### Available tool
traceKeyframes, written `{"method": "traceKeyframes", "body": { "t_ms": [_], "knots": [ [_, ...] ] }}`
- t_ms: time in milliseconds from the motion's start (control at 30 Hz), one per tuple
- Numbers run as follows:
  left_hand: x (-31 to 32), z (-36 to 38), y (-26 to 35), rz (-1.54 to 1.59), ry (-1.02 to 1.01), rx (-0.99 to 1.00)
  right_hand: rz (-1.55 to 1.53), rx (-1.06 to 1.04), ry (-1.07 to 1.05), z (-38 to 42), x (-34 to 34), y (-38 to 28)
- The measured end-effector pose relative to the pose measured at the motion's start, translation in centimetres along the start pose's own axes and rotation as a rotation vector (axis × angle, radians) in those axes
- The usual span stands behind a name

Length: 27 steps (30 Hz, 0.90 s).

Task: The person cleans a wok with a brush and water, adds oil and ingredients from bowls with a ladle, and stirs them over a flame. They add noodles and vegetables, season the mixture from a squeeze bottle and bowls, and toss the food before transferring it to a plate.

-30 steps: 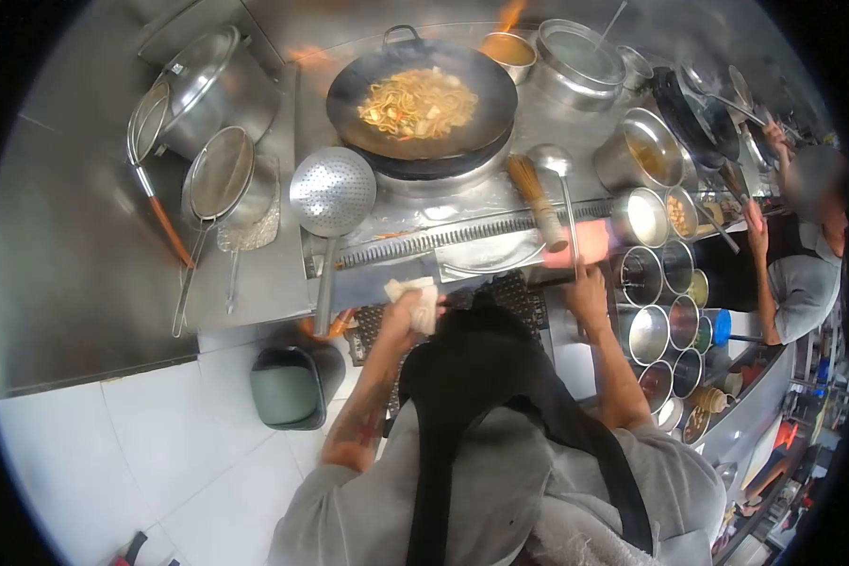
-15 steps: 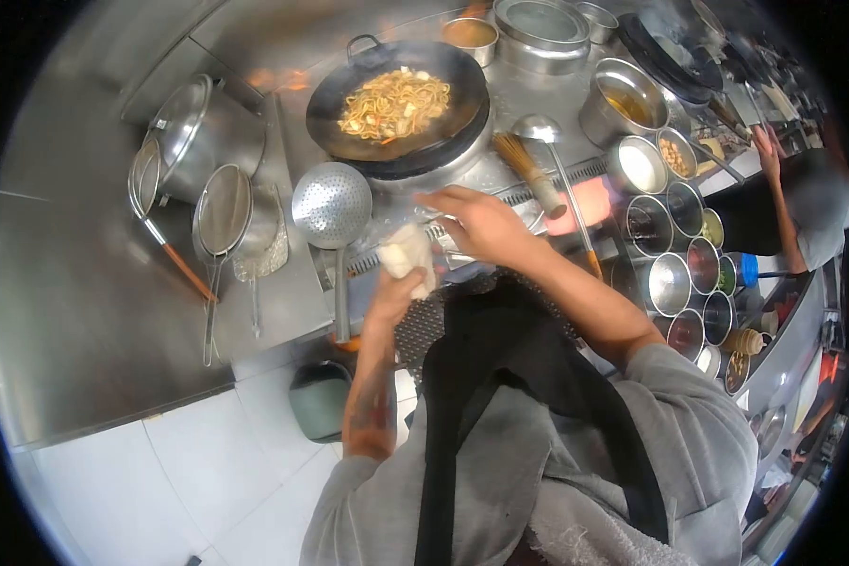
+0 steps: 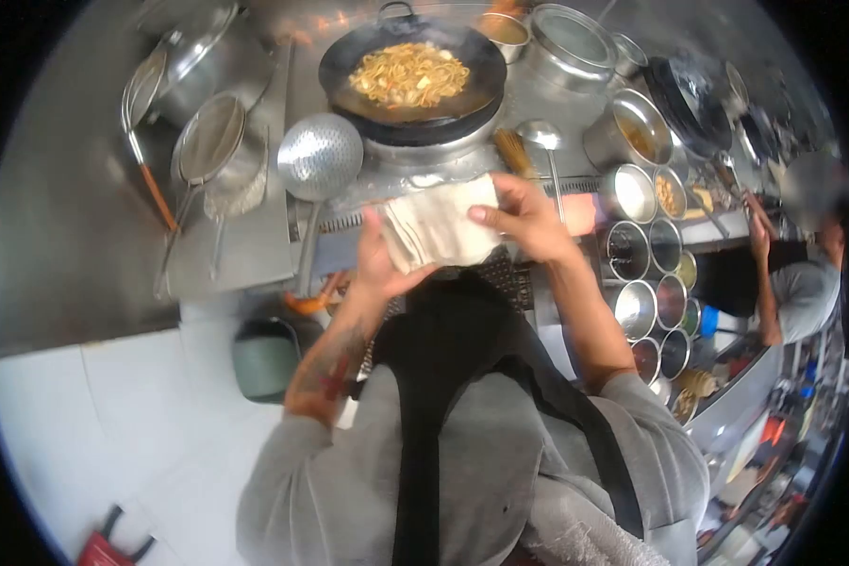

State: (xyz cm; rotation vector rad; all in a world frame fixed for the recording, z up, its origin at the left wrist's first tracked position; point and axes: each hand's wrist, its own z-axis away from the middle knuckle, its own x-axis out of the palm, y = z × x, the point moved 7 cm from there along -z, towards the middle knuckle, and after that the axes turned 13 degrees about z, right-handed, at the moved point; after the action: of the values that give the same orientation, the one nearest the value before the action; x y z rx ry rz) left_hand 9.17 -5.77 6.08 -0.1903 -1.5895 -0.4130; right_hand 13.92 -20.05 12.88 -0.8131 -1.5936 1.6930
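A folded cream cloth is stretched between my two hands in front of the stove. My left hand holds its left end from below, palm up. On the right end my right hand grips it, thumb on top. Beyond the cloth, a black wok sits on the burner with noodles in it. A perforated ladle lies left of my hands. A bamboo brush and a steel ladle lie to the right, partly behind my right hand.
Strainers and a lidded pot stand at the left. Several steel containers line the right side, with an oil pot above them. A co-worker stands at the far right. A green bin is on the floor.
The cloth was bunched in my left hand; now it is spread flat between both hands. My right hand has come down onto it. The view has shifted, and the wok sits higher in it.
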Motion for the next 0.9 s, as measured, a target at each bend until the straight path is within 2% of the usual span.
{"method": "traceKeyframes", "body": {
  "t_ms": [33,67,100,233,300,367,400,467,500,567,600,633,700,767,833,867,900],
  "knots": [
    [-0.6,-0.1,-1.0,0.066,-0.087,-0.082,0.016,0.016,-0.028,0.0,-0.5,0.3],
    [-2.7,-0.5,-1.2,-0.106,0.117,-0.072,0.134,0.091,0.045,0.0,-1.9,1.2],
    [-3.2,-0.8,-1.1,-0.091,0.121,-0.059,0.247,0.164,0.124,0.2,-3.1,1.9],
    [-3.4,-1.7,0.4,-0.197,0.195,-0.007,0.205,0.143,0.147,0.6,-2.8,1.5],
    [-5.2,-2.1,0.8,-0.269,0.260,0.005,0.246,0.128,0.096,0.1,-2.2,2.8],
    [-6.8,-3.3,0.1,-0.206,0.263,-0.004,0.173,0.151,-0.065,-1.1,-0.1,4.6],
    [-8.5,-3.7,0.1,-0.221,0.351,0.098,0.229,0.207,-0.063,-2.0,0.7,6.2],
    [-9.5,-3.4,-0.9,-0.144,0.520,0.261,0.584,0.142,0.240,-3.2,2.1,8.3],
    [-9.5,-3.0,-1.1,-0.144,0.519,0.262,0.782,0.118,0.429,-3.3,2.5,8.6],
    [-9.3,-2.3,-1.5,-0.165,0.561,0.240,0.788,0.115,0.464,-3.1,3.8,8.3],
    [-8.5,-1.8,-0.5,-0.489,0.555,0.320,0.834,0.129,0.365,-3.3,4.4,9.8],
    [-9.5,-1.3,0.1,-0.493,0.563,0.320,0.827,0.131,0.360,-2.4,4.5,9.5],
    [-14.6,0.5,2.3,-0.353,0.653,0.214,0.727,-0.054,-0.192,-0.8,8.3,7.3],
    [-17.2,1.5,6.4,-0.270,0.646,0.135,0.168,0.140,-0.582,1.9,11.2,-0.7],
    [-13.9,0.9,7.2,0.192,0.262,-0.025,0.128,-0.597,-0.356,3.3,9.7,-10.4],
    [-12.4,0.6,7.2,0.196,0.256,-0.030,-0.183,-0.701,-0.440,4.1,9.4,-14.3],
    [-11.1,0.9,7.2,0.178,0.355,0.017,-0.500,-0.793,-0.521,5.1,8.8,-17.9]
  ]
}}
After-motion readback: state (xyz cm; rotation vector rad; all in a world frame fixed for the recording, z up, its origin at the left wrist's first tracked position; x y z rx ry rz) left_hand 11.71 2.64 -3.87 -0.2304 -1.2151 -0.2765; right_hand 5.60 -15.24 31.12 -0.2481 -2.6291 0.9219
